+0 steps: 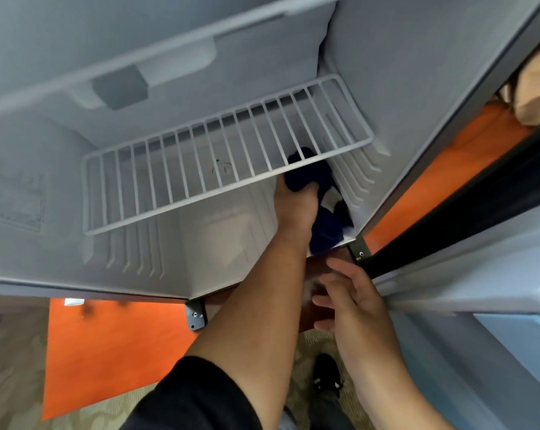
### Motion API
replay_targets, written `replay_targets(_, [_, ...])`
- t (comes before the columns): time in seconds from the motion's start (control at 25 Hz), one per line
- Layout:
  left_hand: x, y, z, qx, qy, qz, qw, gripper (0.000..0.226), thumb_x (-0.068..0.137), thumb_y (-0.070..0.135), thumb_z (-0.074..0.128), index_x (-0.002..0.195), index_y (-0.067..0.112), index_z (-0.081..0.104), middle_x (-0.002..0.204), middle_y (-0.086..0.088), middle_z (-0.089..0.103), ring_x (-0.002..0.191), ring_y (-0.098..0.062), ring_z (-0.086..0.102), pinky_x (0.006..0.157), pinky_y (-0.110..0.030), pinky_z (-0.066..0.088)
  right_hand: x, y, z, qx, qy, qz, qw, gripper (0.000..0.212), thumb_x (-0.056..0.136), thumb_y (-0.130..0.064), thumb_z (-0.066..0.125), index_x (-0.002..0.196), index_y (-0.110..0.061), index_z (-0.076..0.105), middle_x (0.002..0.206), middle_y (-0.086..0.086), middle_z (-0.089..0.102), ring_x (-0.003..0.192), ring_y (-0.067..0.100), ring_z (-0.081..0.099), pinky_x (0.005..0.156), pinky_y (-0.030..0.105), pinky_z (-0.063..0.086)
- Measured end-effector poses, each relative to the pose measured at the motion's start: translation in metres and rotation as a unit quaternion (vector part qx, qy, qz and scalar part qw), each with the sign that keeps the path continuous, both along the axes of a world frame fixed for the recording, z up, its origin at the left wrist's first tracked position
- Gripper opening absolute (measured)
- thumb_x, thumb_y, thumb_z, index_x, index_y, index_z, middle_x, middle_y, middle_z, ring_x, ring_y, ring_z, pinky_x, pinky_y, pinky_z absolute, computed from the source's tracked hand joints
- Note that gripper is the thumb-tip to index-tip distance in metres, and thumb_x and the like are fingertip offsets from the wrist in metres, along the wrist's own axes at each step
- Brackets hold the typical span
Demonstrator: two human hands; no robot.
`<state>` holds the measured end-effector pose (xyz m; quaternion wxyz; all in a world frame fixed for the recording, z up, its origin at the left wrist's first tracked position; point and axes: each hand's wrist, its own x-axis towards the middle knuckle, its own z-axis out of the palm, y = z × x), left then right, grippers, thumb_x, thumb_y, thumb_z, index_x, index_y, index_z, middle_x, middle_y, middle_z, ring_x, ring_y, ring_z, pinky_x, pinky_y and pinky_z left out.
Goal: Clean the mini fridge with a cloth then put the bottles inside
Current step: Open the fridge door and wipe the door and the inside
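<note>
**Cleaning step: left hand wipes low on the fridge's right wall**

The left hand is curled tight round a bunched dark blue cloth and holds it against the ribbed side wall of the mini fridge, at about 4 o'clock in the cavity, just under the front edge of the wire shelf. The right hand, at 5 o'clock from the left, hangs with fingers spread and loose, holding nothing, just beside the open door. No bottles are in view. The wiping looks unfinished. The next move probably calls for sweeping the cloth across the floor toward 9 o'clock without knocking the shelf off its ledges.
</note>
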<state>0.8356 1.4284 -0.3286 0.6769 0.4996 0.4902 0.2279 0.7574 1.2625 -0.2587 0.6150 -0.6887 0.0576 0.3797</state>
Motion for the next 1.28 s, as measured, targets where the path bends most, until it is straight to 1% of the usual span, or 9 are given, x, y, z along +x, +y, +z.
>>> replay_targets(0.12, [0.004, 0.002, 0.033, -0.188, -0.147, 0.075, 0.968, 0.029, 0.097, 0.003, 0.060, 0.118, 0.021, 0.067, 0.118, -0.016, 0.072, 0.102, -0.030, 0.068, 0.098, -0.049, 0.057, -0.003, -0.001, 0.011, 0.004, 0.004, -0.010, 1.000, 0.026, 0.104, -0.014, 0.053, 0.115, -0.034, 0.065, 0.110, -0.004, 0.069, 0.092, 0.017, 0.070, 0.068, 0.034, 0.054])
replay_targets(0.28, [-0.002, 0.003, 0.077, -0.167, -0.195, 0.048, 0.965, 0.020, 0.101, -0.001, 0.052, 0.088, 0.010, 0.062, 0.070, -0.001, 0.068, 0.069, -0.014, 0.064, 0.062, -0.022, 0.056, -0.006, 0.000, 0.028, 0.017, 0.001, -0.024, 1.000, 0.025, 0.104, -0.014, 0.051, 0.110, -0.034, 0.065, 0.104, -0.002, 0.070, 0.086, 0.017, 0.069, 0.065, 0.033, 0.053])
replay_targets(0.32, [-0.003, 0.001, 0.082, -0.153, -0.202, 0.034, 0.967, 0.016, 0.100, -0.001, 0.054, 0.093, 0.009, 0.064, 0.072, 0.000, 0.070, 0.071, -0.014, 0.066, 0.059, -0.021, 0.055, -0.007, 0.001, 0.032, 0.019, 0.001, -0.025, 1.000, 0.025, 0.104, -0.014, 0.051, 0.111, -0.033, 0.065, 0.103, -0.001, 0.070, 0.084, 0.016, 0.069, 0.064, 0.033, 0.053])
replay_targets(0.4, [-0.009, -0.010, 0.086, -0.109, -0.185, 0.007, 0.977, 0.026, 0.093, 0.003, 0.066, 0.117, 0.010, 0.066, 0.096, -0.004, 0.076, 0.087, -0.017, 0.071, 0.068, -0.026, 0.059, -0.012, 0.002, 0.034, 0.029, 0.005, -0.024, 0.999, 0.024, 0.104, -0.013, 0.051, 0.112, -0.031, 0.066, 0.100, 0.000, 0.070, 0.080, 0.016, 0.068, 0.062, 0.032, 0.053])
replay_targets(0.6, [-0.014, -0.032, 0.050, -0.058, -0.101, -0.017, 0.993, 0.056, 0.071, 0.011, 0.063, 0.126, 0.023, 0.064, 0.116, -0.006, 0.075, 0.110, -0.026, 0.070, 0.100, -0.047, 0.056, -0.020, -0.006, 0.025, 0.029, -0.015, -0.034, 0.999, 0.024, 0.103, -0.016, 0.053, 0.111, -0.033, 0.068, 0.100, -0.003, 0.073, 0.078, 0.015, 0.072, 0.060, 0.032, 0.054])
replay_targets(0.76, [-0.032, -0.054, 0.051, -0.068, -0.101, -0.047, 0.991, 0.064, 0.068, 0.010, 0.066, 0.132, 0.018, 0.063, 0.117, -0.007, 0.075, 0.112, -0.029, 0.070, 0.100, -0.045, 0.057, -0.023, -0.018, 0.026, 0.041, -0.041, -0.037, 0.998, 0.026, 0.103, -0.015, 0.054, 0.109, -0.036, 0.068, 0.095, -0.006, 0.074, 0.081, 0.017, 0.073, 0.060, 0.032, 0.055])
replay_targets(1.04, [-0.050, -0.056, 0.088, -0.003, -0.161, -0.112, 0.981, 0.042, 0.071, 0.007, 0.073, 0.113, 0.014, 0.069, 0.101, -0.007, 0.078, 0.095, -0.023, 0.072, 0.087, -0.039, 0.059, -0.027, -0.021, 0.046, 0.058, -0.100, -0.034, 0.993, 0.027, 0.103, -0.016, 0.055, 0.101, -0.039, 0.069, 0.078, -0.013, 0.069, 0.065, 0.013, 0.064, 0.057, 0.032, 0.051])
replay_targets(1.16, [-0.045, -0.056, 0.092, 0.037, -0.111, -0.121, 0.986, 0.033, 0.080, -0.001, 0.071, 0.105, 0.021, 0.069, 0.092, 0.001, 0.077, 0.087, -0.016, 0.073, 0.077, -0.029, 0.059, -0.025, -0.018, 0.051, 0.072, -0.113, -0.040, 0.990, 0.028, 0.103, -0.014, 0.054, 0.100, -0.037, 0.069, 0.074, -0.013, 0.067, 0.061, 0.012, 0.061, 0.055, 0.037, 0.049])
replay_targets(1.28, [-0.033, -0.042, 0.082, 0.069, -0.065, -0.131, 0.987, 0.035, 0.079, -0.001, 0.068, 0.107, 0.019, 0.070, 0.097, -0.001, 0.078, 0.094, -0.019, 0.073, 0.086, -0.036, 0.061, -0.025, -0.015, 0.044, 0.068, -0.114, -0.042, 0.990, 0.027, 0.103, -0.014, 0.054, 0.103, -0.036, 0.069, 0.075, -0.013, 0.067, 0.061, 0.010, 0.060, 0.056, 0.037, 0.048])
